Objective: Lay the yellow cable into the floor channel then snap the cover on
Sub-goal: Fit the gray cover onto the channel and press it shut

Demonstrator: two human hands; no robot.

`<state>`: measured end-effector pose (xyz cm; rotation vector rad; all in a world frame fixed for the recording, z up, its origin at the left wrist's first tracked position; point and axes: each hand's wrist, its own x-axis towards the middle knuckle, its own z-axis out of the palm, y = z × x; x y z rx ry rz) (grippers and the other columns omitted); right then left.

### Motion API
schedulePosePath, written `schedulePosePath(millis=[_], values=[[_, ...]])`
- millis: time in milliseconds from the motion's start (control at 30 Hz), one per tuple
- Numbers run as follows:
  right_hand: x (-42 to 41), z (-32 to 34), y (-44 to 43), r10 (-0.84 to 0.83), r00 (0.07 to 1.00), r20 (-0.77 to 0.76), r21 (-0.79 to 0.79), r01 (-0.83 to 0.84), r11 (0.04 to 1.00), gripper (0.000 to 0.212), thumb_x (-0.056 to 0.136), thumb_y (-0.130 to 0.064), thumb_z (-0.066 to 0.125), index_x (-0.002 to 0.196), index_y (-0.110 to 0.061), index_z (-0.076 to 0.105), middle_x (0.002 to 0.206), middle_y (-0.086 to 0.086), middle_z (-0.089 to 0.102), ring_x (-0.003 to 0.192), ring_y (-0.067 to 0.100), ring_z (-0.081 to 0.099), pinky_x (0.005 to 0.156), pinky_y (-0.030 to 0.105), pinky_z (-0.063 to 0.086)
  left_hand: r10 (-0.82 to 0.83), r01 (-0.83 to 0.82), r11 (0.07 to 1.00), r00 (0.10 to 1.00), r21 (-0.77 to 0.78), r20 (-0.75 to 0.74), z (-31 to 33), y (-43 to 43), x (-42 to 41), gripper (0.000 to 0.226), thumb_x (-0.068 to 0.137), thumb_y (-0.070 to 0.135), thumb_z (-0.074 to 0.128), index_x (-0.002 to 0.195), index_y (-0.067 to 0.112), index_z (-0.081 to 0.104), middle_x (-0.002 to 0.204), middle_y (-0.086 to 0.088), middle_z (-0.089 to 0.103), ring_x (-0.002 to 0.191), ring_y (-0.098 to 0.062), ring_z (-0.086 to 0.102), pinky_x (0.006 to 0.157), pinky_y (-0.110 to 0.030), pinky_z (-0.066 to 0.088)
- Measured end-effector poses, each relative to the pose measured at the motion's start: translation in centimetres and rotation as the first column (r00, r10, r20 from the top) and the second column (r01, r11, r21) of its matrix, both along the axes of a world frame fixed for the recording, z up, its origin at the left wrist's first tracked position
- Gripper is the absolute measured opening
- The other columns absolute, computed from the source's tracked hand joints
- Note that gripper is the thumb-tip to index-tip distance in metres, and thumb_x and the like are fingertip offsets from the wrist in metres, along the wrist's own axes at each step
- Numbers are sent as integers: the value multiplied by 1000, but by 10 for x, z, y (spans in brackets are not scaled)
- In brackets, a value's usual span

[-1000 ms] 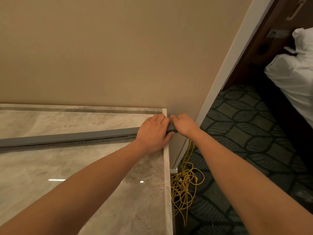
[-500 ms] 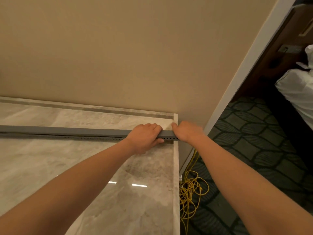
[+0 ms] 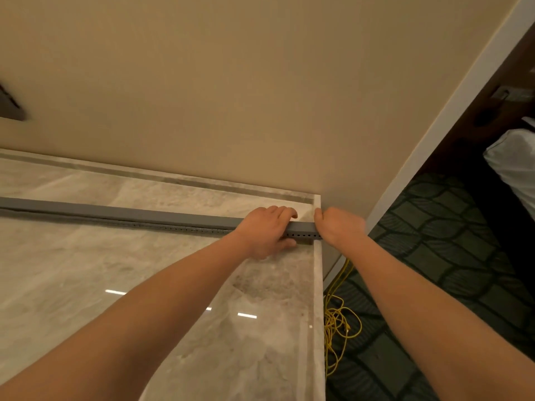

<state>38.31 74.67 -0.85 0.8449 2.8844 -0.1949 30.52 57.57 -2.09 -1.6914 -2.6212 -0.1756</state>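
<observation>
A long grey floor channel with its cover on top runs across the marble floor from the far left to the marble's right edge. A row of small holes shows along its near side. My left hand wraps over the channel near its right end, fingers curled behind it and thumb in front. My right hand clasps the very end of the channel at the floor's edge. The yellow cable lies in a loose tangle on the carpet below my right forearm, and a strand rises toward the channel's end.
A beige wall stands just behind the channel, ending in a white corner trim. Dark patterned carpet lies to the right, one step beyond the marble edge. White bedding shows at the far right. A dark fixture sits on the wall at left.
My left hand has slid a little leftward along the channel, opening a gap between my hands where the holed side shows. The view has swung left and upward.
</observation>
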Motion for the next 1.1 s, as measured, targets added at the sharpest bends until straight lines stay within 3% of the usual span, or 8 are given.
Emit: schedulePosePath(millis=[100,200,267,333,500,633,733,1100], values=[[7,7,-9,63,989,-132,133,-46,990,52,99,-44,24,89,-12,64,80,6,60,76,25,58,71,37,51,37,-37,999,999,-7,17,8,-18,-4,59,87,50,57,134,19,37,127,-2,54,114,-23,53,92,-37,41],[6,13,-31,183,945,-272,81,-167,983,38,97,-40,36,110,-16,62,111,8,63,100,27,56,85,41,48,153,-154,988,988,7,31,10,-62,-18,56,87,45,57,133,20,39,129,-1,54,116,-23,52,93,-37,40],[-3,17,-58,286,928,-239,26,-288,957,39,96,-42,41,126,-21,56,130,5,58,118,26,51,98,42,43,230,-230,973,973,-5,23,12,-98,-30,55,88,46,56,134,21,40,130,-1,54,116,-23,52,94,-36,39],[-20,20,-94,382,899,-214,9,-389,921,45,94,-45,46,134,-23,49,136,2,56,124,25,49,104,40,38,295,-294,956,955,-15,21,16,-135,-44,54,89,45,55,135,22,40,133,-1,53,118,-23,51,97,-36,39],[-70,20,-183,495,861,-117,-76,-505,860,61,88,-43,57,143,-26,36,139,2,51,124,27,48,100,39,41,408,-407,912,913,-54,14,26,-223,-78,55,88,38,56,137,22,40,136,-2,51,122,-24,50,99,-37,39],[-109,15,-248,474,874,-108,-110,-484,868,54,84,-34,59,136,-29,45,128,0,57,114,25,54,89,38,46,411,-409,908,911,-88,14,27,-291,-112,50,85,30,58,133,21,43,131,-2,53,119,-24,51,96,-36,41],[-122,8,-273,454,883,-118,-125,-467,876,32,80,-24,56,111,-31,56,108,0,63,95,23,58,72,34,45,388,-385,919,922,-88,13,23,-323,-135,47,87,28,57,131,20,44,129,-2,53,117,-24,52,97,-36,42],[-146,5,-290,330,944,8,-106,-328,939,12,81,-22,62,90,-28,58,91,-3,52,80,17,52,67,30,44,310,-337,911,940,-237,-145,10,-421,-217,38,96,28,48,132,22,38,122,-6,51,108,-27,52,87,-39,43]])
